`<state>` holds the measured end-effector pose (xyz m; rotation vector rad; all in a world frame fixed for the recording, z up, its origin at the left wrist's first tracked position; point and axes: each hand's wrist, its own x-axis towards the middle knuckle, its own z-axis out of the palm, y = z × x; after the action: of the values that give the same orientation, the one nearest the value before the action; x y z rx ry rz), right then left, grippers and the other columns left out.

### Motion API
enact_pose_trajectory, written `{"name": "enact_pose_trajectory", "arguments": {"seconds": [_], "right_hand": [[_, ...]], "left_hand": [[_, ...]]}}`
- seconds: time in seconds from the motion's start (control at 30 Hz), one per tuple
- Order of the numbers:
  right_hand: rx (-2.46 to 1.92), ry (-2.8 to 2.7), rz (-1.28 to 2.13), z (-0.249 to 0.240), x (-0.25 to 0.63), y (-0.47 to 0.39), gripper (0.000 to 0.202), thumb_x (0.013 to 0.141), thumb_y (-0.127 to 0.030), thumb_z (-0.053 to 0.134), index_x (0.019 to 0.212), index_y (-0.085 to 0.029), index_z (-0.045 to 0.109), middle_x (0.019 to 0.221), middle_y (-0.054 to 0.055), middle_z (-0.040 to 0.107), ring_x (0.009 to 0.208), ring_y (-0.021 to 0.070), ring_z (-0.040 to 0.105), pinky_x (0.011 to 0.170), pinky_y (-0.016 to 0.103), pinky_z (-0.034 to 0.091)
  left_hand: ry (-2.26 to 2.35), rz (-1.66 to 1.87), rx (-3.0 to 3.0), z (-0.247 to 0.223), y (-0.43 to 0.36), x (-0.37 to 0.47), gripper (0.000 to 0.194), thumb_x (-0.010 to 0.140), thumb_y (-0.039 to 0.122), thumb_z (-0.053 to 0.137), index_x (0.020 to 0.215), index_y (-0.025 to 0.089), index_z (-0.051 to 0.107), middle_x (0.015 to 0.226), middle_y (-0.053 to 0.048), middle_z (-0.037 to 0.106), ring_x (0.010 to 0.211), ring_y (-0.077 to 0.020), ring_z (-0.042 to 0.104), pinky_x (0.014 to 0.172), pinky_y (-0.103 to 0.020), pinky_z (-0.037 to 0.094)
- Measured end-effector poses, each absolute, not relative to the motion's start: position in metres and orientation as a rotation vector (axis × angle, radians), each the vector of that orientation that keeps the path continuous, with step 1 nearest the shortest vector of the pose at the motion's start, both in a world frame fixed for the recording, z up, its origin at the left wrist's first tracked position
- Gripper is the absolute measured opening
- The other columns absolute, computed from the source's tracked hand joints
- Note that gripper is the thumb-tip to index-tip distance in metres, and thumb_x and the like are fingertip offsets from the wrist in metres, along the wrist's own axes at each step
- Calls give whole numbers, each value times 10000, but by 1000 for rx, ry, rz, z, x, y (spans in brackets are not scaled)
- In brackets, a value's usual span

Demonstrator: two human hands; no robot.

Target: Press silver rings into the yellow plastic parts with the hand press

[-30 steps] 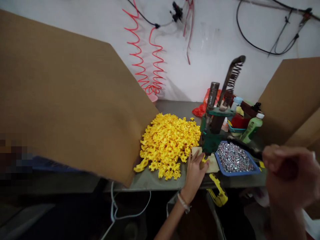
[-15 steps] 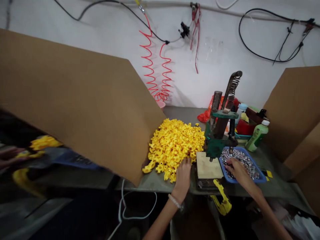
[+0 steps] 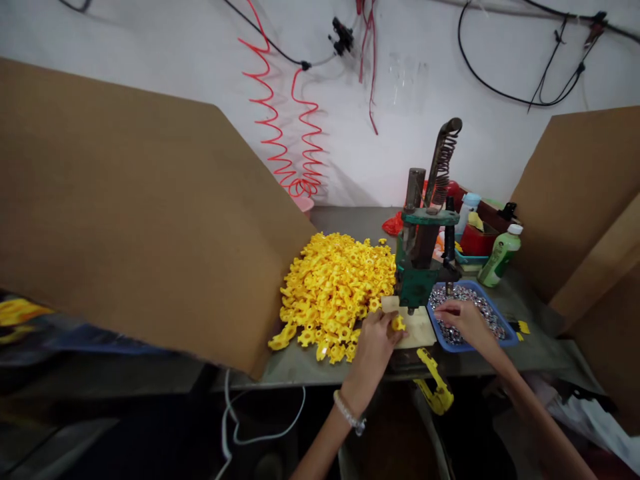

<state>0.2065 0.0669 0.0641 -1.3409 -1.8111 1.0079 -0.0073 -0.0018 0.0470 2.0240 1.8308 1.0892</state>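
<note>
My left hand [image 3: 376,339], with a beaded bracelet on the wrist, pinches a small yellow piece [image 3: 398,323] over the pale board [image 3: 420,328] at the foot of a green hand press [image 3: 417,283]. Left of it spreads a heap of yellow pieces [image 3: 335,287]. Over the left edge of a blue tray [image 3: 510,335] of small shiny parts [image 3: 483,303], my right hand [image 3: 465,320] has its thumb and fingertips pressed together. Whatever it may hold is too small to make out.
Large cardboard sheets stand left [image 3: 150,220] and right [image 3: 590,200]. A green bottle [image 3: 500,257] and red box [image 3: 477,239] are behind the tray. A yellow clamp-like object [image 3: 437,387] juts from the front edge. Red coiled hoses [image 3: 313,147] hang behind.
My left hand has moved right from the heap to the board and now holds a yellow piece. My right hand has lifted slightly at the tray, fingertips together. The camera view has shifted right.
</note>
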Motion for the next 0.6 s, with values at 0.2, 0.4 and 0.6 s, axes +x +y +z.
{"name": "enact_pose_trajectory", "arguments": {"seconds": [0.2,0.4,0.6], "right_hand": [[-1227,-1775,1364,70,177,56,299,636,-412,656,737,-131,676,647,16,633,531,104,523,542,225,417],[-1231,-1747,1324,72,178,57,296,646,-419,659,736,-137,652,595,-3,579,533,106,516,537,225,424],[-1232,-1750,1310,69,181,60,324,653,-448,661,728,-134,636,564,-9,553,518,106,501,536,232,413]], "left_hand": [[1709,980,2134,57,-4,9,175,839,243,591,967,194,701,998,-86,651,978,-247,576,885,-398,455],[1899,925,2071,61,-12,12,288,794,244,647,1072,170,657,933,-98,669,889,-259,611,778,-349,474],[1845,994,2170,61,-6,9,207,840,285,607,1009,211,702,949,-95,668,944,-271,591,833,-393,461]]}}
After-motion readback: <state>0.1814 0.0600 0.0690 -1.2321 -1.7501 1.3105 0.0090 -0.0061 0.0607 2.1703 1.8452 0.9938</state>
